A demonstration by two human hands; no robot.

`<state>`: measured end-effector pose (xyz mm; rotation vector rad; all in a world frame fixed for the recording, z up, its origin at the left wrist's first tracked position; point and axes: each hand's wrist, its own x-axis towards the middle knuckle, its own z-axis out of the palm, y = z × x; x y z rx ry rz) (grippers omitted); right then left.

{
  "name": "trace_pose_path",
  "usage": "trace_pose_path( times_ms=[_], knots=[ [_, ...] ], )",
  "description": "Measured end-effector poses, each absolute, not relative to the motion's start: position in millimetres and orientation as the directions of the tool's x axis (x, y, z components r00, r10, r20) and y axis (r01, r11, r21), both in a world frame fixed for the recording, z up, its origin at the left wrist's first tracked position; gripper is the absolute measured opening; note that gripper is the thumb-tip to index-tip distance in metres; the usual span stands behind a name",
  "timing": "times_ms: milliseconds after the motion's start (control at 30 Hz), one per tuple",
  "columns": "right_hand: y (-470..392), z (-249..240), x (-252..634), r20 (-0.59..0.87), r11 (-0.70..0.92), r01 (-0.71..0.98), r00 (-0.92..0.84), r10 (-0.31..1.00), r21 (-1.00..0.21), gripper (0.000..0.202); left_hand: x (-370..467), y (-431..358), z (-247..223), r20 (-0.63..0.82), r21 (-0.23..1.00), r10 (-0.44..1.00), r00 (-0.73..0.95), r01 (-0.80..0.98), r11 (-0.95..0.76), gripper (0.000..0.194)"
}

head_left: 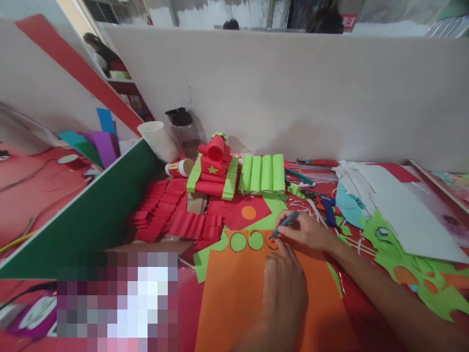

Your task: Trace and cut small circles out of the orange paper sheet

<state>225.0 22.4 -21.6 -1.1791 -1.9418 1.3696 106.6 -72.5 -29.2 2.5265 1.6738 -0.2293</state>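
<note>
An orange sheet (230,288) lies over green paper, with two round holes near its top edge showing green and a dark outlined circle (271,239) to their right. My right hand (302,231) grips a dark blue pen (287,224), its tip at that circle. Just below, my left hand (286,278) presses on the sheet, index finger reaching to the circle's lower edge; its other fingers look curled under, partly hidden. Beyond the sheet, an orange disc (248,212) rests on red paper.
A red and green paper model (215,168) stands behind, beside green paper rolls (262,173). Pleated red paper (161,210) and a green board (84,215) are at left. White sheets (410,210) and green scraps (399,254) lie right. A cup (158,142) and bottle (185,129) stand behind.
</note>
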Motion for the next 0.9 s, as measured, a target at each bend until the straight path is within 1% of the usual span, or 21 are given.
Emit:
trace_pose_path(
  times_ms=[133,233,300,500,667,800,900],
  knots=[
    [29.6,-25.2,217.7,-0.136,0.091,0.334,-0.597,0.791,-0.938,0.009,115.3,-75.7,-35.0,-0.202,-0.042,0.905,0.376,0.919,-0.391,0.053],
    [30.8,-31.8,216.6,-0.174,0.006,0.274,-0.627,0.760,-0.962,0.011,120.4,-77.7,-38.9,-0.221,-0.070,0.900,0.376,0.914,-0.399,0.048],
    [31.1,-34.0,217.0,-0.184,-0.023,0.254,-0.632,0.753,-0.967,0.012,122.7,-78.7,-41.0,-0.219,-0.082,0.904,0.367,0.916,-0.392,0.045],
    [35.5,-30.7,217.2,-0.190,0.077,0.353,-0.660,0.727,-0.932,0.009,125.1,-79.0,-42.4,-0.200,-0.139,0.910,0.362,0.909,-0.392,0.046],
    [36.7,-31.3,217.0,-0.202,0.071,0.355,-0.675,0.710,-0.932,0.010,124.8,-78.6,-40.3,-0.232,-0.120,0.897,0.376,0.904,-0.410,0.042],
    [35.8,-34.1,218.8,-0.163,0.132,0.382,-0.647,0.745,-0.915,0.012,124.8,-77.8,-39.7,-0.241,-0.116,0.895,0.374,0.905,-0.410,0.043],
    [35.7,-35.5,220.1,-0.155,0.108,0.356,-0.634,0.758,-0.928,0.012,123.9,-77.2,-39.5,-0.230,-0.105,0.903,0.362,0.914,-0.393,0.045]
  ],
)
